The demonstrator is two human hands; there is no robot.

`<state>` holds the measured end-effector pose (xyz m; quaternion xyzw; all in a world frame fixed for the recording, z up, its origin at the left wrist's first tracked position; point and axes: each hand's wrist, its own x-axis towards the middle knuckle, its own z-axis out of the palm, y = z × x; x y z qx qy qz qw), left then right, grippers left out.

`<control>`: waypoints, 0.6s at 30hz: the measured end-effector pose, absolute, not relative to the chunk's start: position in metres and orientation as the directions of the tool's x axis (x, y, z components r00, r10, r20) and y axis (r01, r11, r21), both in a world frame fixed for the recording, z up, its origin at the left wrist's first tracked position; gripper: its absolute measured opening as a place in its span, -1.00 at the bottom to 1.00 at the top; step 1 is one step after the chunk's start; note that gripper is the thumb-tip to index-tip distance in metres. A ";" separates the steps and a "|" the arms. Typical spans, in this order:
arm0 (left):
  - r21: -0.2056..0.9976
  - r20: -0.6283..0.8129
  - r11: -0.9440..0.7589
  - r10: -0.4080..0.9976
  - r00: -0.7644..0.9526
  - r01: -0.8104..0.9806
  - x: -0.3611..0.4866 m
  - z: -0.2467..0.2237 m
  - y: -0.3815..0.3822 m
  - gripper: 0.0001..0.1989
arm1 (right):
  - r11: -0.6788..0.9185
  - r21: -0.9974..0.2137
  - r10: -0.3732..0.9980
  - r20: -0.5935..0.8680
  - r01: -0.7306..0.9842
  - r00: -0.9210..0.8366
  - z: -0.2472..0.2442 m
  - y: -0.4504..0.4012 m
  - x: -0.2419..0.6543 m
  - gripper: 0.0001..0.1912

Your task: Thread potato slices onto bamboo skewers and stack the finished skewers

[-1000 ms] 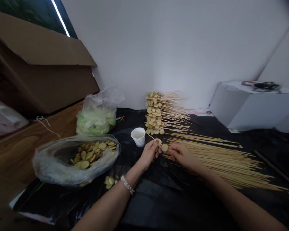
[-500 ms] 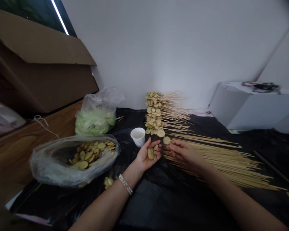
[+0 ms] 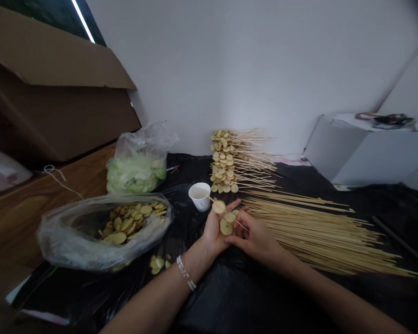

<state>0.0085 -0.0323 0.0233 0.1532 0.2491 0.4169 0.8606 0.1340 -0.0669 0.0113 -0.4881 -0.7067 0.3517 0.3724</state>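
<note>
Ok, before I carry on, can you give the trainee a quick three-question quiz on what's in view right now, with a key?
1. Fill in the blank: the open clear bag holds a pile of pale, round ____.
2. Multiple choice: where is the white cup in the picture?
A) On top of the white box
B) Between the clear bag and the bare skewers
C) Inside the cardboard box
3. True or false: the left hand is reaching into the clear bag.

Key:
1. Slices
2. B
3. False; it is at the skewered slices, as is the right hand.
</note>
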 end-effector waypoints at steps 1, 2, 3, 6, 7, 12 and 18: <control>0.462 -0.313 0.607 0.793 0.522 -0.646 0.010 0.024 -0.034 -0.32 | 0.308 -0.832 0.944 0.207 0.462 -0.256 0.010 -0.067 0.134 -0.69; 0.455 -0.323 0.609 0.793 0.517 -0.649 0.011 0.024 -0.035 -0.33 | 0.341 -0.802 0.935 0.234 0.491 -0.266 0.010 -0.067 0.134 -0.73; 0.452 -0.327 0.609 0.793 0.514 -0.652 0.012 0.024 -0.035 -0.34 | 0.371 -0.772 0.926 0.263 0.516 -0.273 0.011 -0.068 0.135 -0.77; 0.460 -0.300 0.601 0.798 0.522 -0.654 0.011 0.024 -0.036 -0.38 | 0.411 -0.718 0.912 0.315 0.562 -0.264 0.015 -0.068 0.136 -0.85; 0.465 -0.282 0.599 0.798 0.532 -0.652 0.010 0.024 -0.036 -0.40 | 0.405 -0.726 0.914 0.316 0.556 -0.253 0.017 -0.068 0.137 -0.86; 0.462 -0.221 0.609 0.783 0.581 -0.645 0.006 0.025 -0.032 -0.44 | 0.260 -0.906 0.964 0.222 0.334 -0.148 0.025 -0.061 0.144 -0.84; 0.438 -0.269 0.617 0.784 0.560 -0.654 0.008 0.020 -0.032 -0.78 | 0.121 -0.977 0.992 0.116 0.176 -0.040 0.033 -0.053 0.154 -0.78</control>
